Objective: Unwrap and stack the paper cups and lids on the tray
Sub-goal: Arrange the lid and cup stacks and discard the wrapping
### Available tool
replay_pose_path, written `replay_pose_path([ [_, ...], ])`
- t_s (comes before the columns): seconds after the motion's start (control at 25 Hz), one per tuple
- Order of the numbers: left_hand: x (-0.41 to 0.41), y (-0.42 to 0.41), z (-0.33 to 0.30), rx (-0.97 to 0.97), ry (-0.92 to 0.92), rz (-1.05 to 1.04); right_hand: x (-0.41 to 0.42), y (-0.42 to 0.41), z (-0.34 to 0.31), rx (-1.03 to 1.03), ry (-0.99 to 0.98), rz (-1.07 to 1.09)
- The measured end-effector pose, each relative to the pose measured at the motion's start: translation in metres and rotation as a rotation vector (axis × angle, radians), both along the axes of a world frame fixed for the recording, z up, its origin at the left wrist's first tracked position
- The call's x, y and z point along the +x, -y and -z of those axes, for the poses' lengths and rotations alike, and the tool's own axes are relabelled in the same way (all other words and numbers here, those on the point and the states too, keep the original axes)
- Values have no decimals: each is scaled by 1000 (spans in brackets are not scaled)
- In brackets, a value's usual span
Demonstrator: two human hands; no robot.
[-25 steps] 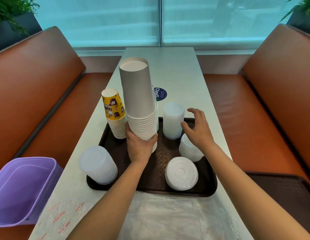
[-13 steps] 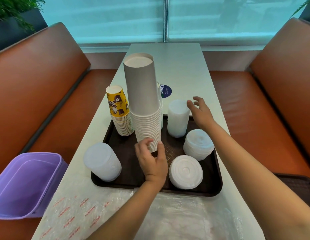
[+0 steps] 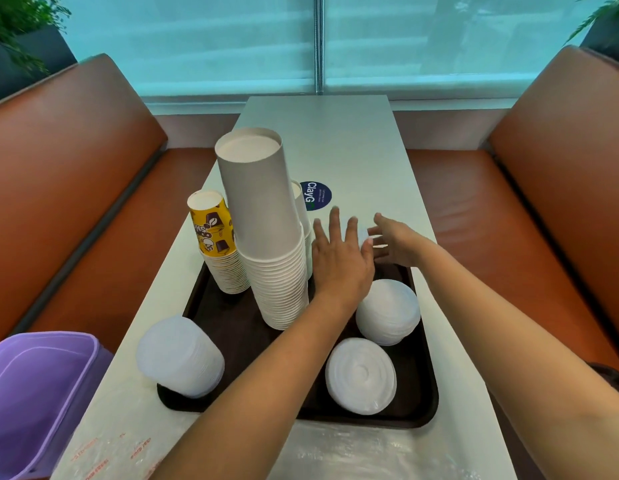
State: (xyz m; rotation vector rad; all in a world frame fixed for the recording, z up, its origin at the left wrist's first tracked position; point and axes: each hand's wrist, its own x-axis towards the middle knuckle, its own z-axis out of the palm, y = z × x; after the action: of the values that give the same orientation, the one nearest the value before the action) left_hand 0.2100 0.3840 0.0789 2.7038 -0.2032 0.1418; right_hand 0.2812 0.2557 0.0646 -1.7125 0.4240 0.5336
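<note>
A café or fast-food booth: 2 brown padded benches (image 3: pixel 76 188) face each other across a narrow white table (image 3: pixel 335 143) by a window (image 3: pixel 231 39) with blinds. A serving tray (image 3: pixel 231 327) holds stacked disposable cups (image 3: pixel 266 237) and lids (image 3: pixel 387 311) (one stack printed with coffee beans), potted plants (image 3: pixel 17 26) behind.

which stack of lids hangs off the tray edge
The translucent lid stack at the tray's near-left corner; it overhangs onto the table, while the others sit fully inside.
</note>
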Motion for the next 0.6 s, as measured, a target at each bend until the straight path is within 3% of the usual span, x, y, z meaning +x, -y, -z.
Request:
replay_pose_path([
  [0.12,3,-3,8,-66,-100,-12,12,2,9,-90,-95,-132],
  [0.32,-1,-7,16,-238,-46,-7,21,-3,23,-237,-170,-311],
  [0.6,-4,-10,16,-189,-57,-9,24,-14,27,-101,-186,-379],
])
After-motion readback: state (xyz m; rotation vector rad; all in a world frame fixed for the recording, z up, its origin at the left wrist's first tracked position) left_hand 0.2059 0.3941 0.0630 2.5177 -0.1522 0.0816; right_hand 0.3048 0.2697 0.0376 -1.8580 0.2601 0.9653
